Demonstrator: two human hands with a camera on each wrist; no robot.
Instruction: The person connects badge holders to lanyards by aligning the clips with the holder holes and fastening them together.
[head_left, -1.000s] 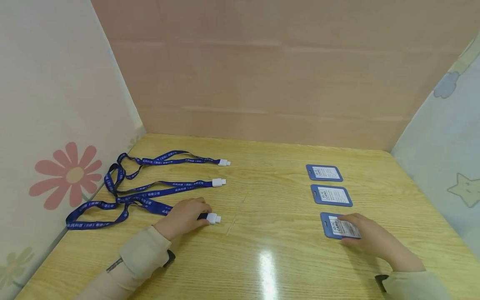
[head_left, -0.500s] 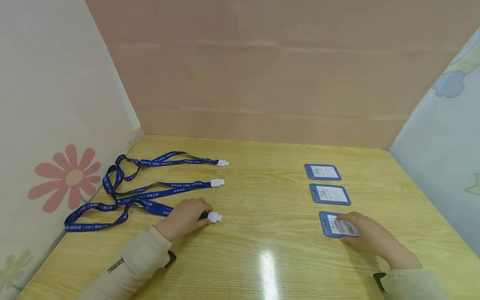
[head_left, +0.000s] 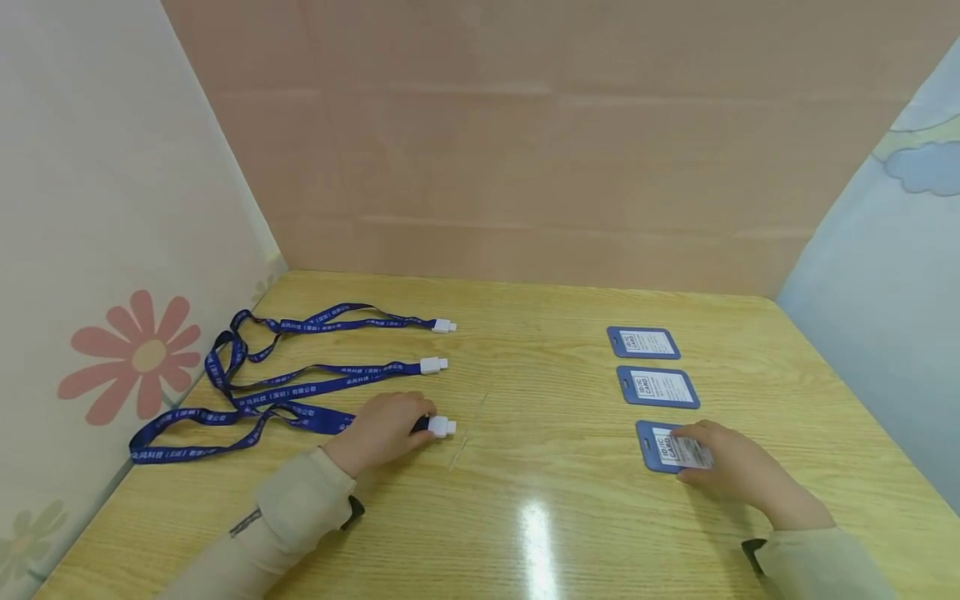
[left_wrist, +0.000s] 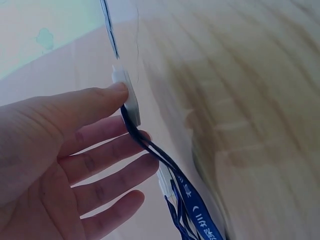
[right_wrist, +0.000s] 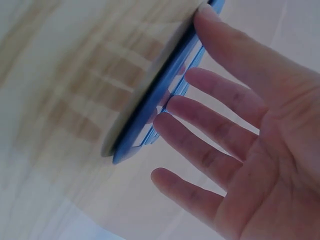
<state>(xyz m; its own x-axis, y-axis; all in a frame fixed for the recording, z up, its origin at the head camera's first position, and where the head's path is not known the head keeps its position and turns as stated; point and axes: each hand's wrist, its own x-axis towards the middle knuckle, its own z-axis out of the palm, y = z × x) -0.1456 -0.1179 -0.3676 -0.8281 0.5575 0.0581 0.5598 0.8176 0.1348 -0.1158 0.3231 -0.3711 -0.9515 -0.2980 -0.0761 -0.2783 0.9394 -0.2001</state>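
My left hand (head_left: pixel 386 429) pinches the white plastic clip (head_left: pixel 441 427) of the nearest blue lanyard (head_left: pixel 318 419). In the left wrist view the thumb lies on that clip (left_wrist: pixel 131 102), and the dark strap (left_wrist: pixel 175 172) trails away past the fingertips. On the right, my right hand (head_left: pixel 738 471) holds the nearest blue ID card holder (head_left: pixel 651 450) by its long sides, covering its right end. The right wrist view has this holder (right_wrist: pixel 145 112) edge-on, with the thumb at its rim and the fingertips against it.
Two more blue lanyards with white clips, a middle one (head_left: pixel 300 389) and a far one (head_left: pixel 322 326), lie behind on the wooden table (head_left: pixel 525 375). A middle card holder (head_left: pixel 678 388) and a far card holder (head_left: pixel 656 343) lie at right. Walls border the back and sides.
My left hand has shifted slightly right with the lanyard clip, drawing its strap along. The right hand keeps its hold on the card holder. The head view has turned a little.
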